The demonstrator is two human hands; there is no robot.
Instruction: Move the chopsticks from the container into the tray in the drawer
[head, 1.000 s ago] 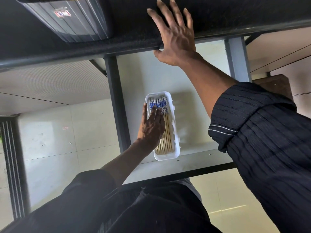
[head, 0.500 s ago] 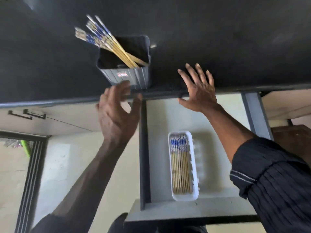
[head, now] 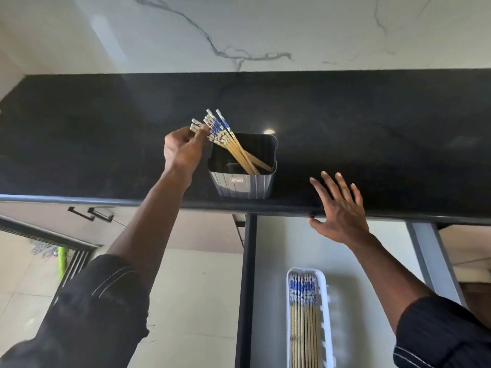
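Observation:
A grey ribbed container (head: pixel 243 185) stands on the black countertop (head: pixel 372 134) near its front edge. Several wooden chopsticks (head: pixel 233 148) with blue-and-white tops lean out of it to the left. My left hand (head: pixel 182 151) is at the container's left side, fingers pinched on the tops of a couple of those chopsticks. My right hand (head: pixel 338 208) rests flat on the counter's front edge, fingers spread, holding nothing. Below, in the open drawer (head: pixel 268 261), a white tray (head: pixel 326 314) holds several chopsticks laid side by side.
A white marble wall (head: pixel 239 30) rises behind the counter. Cabinet fronts with dark handles (head: pixel 90 213) sit under the counter to the left. The drawer's dark left wall (head: pixel 245 288) and grey right rail (head: pixel 435 261) frame the tray. Pale floor tiles lie at the lower left.
My left hand left the tray in the drawer, rose to the counter and closed on chopstick tops in the container. The view tilted up. My right hand stayed on the counter edge.

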